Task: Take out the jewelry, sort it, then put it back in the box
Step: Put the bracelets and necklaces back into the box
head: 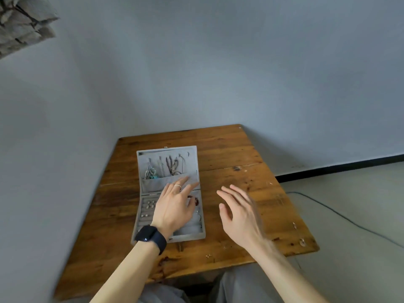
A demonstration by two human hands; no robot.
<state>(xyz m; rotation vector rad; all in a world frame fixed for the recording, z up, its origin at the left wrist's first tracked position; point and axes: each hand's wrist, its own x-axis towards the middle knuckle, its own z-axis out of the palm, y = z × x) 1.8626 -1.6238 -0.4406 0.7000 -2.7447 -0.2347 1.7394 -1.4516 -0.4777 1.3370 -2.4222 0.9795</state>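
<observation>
A grey felt jewelry box [140, 217] lies open on the wooden table [240, 154], its lid flat at the far side. Necklaces [162, 168] hang from hooks in the lid above a pocket. Small earrings [149, 205] sit in the slotted left part of the base. A reddish beaded piece [196, 201] shows beside my fingers. My left hand [175, 206], with a ring and a black watch, hovers over the box with fingers spread and straight. My right hand [239, 212] hangs above bare wood right of the box, fingers relaxed, holding nothing.
The table stands in a corner between two grey walls. A few small metal pieces [302, 242] lie near the table's right edge and another [208, 256] near the front. A dark cable [341, 215] runs across the floor at the right.
</observation>
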